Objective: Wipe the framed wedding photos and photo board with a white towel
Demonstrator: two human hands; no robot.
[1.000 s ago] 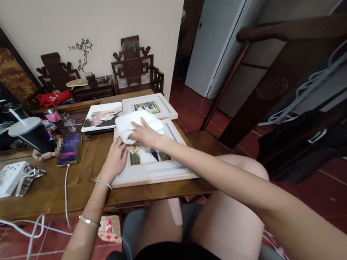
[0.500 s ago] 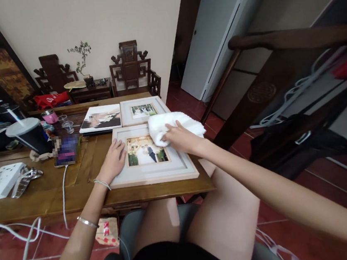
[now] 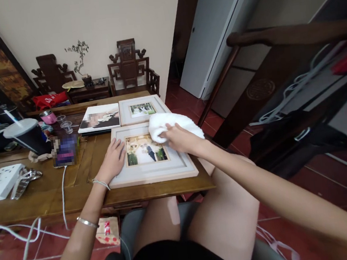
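Observation:
A picture frame [image 3: 153,176] with a light wood edge and a small photo in its middle lies flat near the table's right end. My left hand [image 3: 114,157] rests on its left side, fingers laid out flat. Bunched in my right hand [image 3: 179,138] is a white fluffy cloth [image 3: 168,122], pressed on the frame's upper right part and hanging past its edge. The cloth hides that corner. Behind lies a second framed picture [image 3: 127,106], and left of it a photo panel [image 3: 102,111] on top of a dark flat item.
The wooden table [image 3: 88,189] holds a dark drink cup [image 3: 28,136], a phone [image 3: 66,150] on a white cable, a power strip [image 3: 2,183] and small clear cups [image 3: 66,126]. A dark wooden chair [image 3: 259,89] stands close on the right.
Hardly anything differs. The cloth and my right hand keep nearly the same place on the frame, and my left hand stays put. The view has shifted slightly.

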